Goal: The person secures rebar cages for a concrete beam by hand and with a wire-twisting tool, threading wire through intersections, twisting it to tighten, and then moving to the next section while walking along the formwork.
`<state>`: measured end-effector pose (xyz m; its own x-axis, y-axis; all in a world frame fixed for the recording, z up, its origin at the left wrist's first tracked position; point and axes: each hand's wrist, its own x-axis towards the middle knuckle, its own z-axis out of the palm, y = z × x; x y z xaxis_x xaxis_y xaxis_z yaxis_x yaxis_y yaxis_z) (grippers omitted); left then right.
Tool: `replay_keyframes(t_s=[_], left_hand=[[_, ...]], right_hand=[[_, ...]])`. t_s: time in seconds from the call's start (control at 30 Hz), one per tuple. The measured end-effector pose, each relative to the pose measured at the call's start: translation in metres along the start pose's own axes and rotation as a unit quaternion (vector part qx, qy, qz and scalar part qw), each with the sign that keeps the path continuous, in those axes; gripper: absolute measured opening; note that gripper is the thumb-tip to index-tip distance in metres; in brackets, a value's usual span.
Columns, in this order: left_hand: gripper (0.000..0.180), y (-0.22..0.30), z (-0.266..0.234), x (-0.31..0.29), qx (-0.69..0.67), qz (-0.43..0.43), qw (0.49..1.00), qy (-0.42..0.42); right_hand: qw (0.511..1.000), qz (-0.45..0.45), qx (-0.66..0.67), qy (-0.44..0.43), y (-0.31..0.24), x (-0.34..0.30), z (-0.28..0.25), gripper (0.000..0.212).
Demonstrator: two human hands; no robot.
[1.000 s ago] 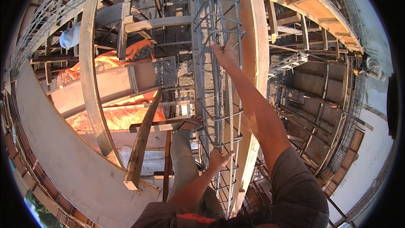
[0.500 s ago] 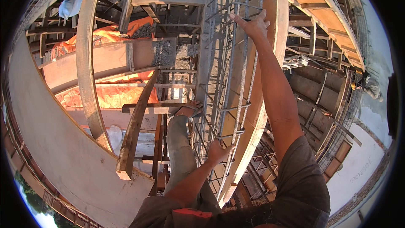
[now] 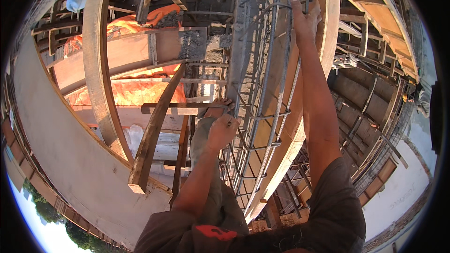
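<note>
A long rebar cage (image 3: 274, 89) of ribbed bars and bent stirrups lies inside a wooden beam form, running away from me. My right hand (image 3: 307, 23) reaches far along it, thumb stretched up by a stirrup (image 3: 276, 5) and fingers apart against the form's right side board (image 3: 323, 23). Closer in, my left hand (image 3: 222, 131) is curled into a fist at the cage's left edge. A small dark spot shows in that fist, but what it holds is hidden. Just beyond it, my foot (image 3: 219, 107) rests by the form's left side.
A slanting timber (image 3: 157, 131) and a tall curved-looking post (image 3: 97, 56) stand to my left. Beyond them are orange sheeting (image 3: 150, 94) and a board with gravel (image 3: 192, 44). Wooden framing (image 3: 361, 98) drops away at right. A pale panel (image 3: 70, 150) sweeps along the left.
My left hand has left the near bars and moved up and left to the cage's edge, closing. The right hand shifted slightly in view, its fingers moving toward the side board. The view tilted.
</note>
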<state>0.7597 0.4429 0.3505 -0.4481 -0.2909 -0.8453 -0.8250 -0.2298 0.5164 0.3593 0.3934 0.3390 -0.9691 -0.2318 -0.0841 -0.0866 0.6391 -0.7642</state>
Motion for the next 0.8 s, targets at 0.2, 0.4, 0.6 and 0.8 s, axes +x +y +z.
replay_keyframes(t_s=[0.2,0.4,0.6,0.8], left_hand=[[0.100,0.162,-0.023,0.199,-0.538,-0.075,0.832,-0.115],[0.059,0.247,-0.016,0.265,-0.590,-0.130,0.797,0.003],[0.040,0.282,-0.033,0.348,-0.594,0.063,0.801,-0.051],[0.054,0.324,-0.042,0.438,-0.603,0.188,0.774,-0.033]], right_hand=[[0.945,0.254,0.159,-0.134,0.007,0.017,-0.018,0.078],[0.912,0.263,0.249,-0.193,0.026,0.027,-0.022,0.067],[0.907,0.051,0.331,-0.254,0.024,0.071,0.000,0.070],[0.920,0.130,0.305,-0.207,0.006,0.117,0.024,0.052]])
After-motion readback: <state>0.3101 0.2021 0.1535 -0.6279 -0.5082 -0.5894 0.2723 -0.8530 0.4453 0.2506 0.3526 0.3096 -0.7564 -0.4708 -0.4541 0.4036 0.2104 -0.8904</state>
